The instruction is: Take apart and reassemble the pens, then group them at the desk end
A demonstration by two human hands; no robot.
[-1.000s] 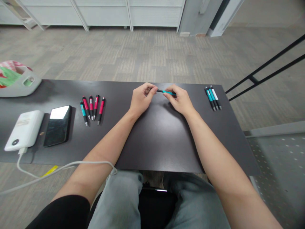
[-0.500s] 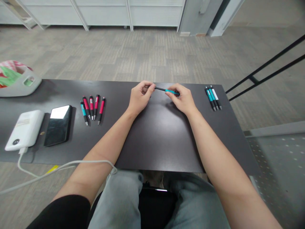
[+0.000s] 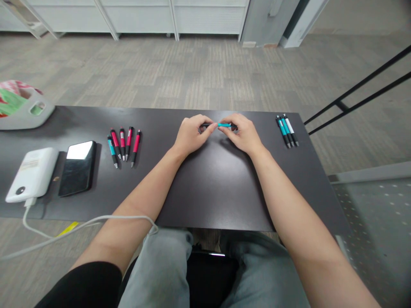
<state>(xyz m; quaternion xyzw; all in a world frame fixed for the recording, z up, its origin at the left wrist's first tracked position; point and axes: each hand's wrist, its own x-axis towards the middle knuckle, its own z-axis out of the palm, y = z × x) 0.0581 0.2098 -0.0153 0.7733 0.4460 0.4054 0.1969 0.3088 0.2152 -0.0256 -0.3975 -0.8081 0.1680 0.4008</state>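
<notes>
Over the far part of the dark table, my left hand and my right hand hold a teal and black pen level between them. My left fingers pinch its black part. The teal barrel sits in my right fingers, with its black end partly hidden there. To the left lies a group of several pink pens with one teal pen beside them. On the right, teal pens and a white pen lie side by side.
A black phone and a white power bank lie on the left. From the power bank a white cable runs across my left forearm. A white basket with cloth stands at the far left corner. Black bars rise beyond the right edge.
My hands have come closer together. The black part of the pen that showed between them is now mostly covered by my left fingers, and less of the pen is visible.
</notes>
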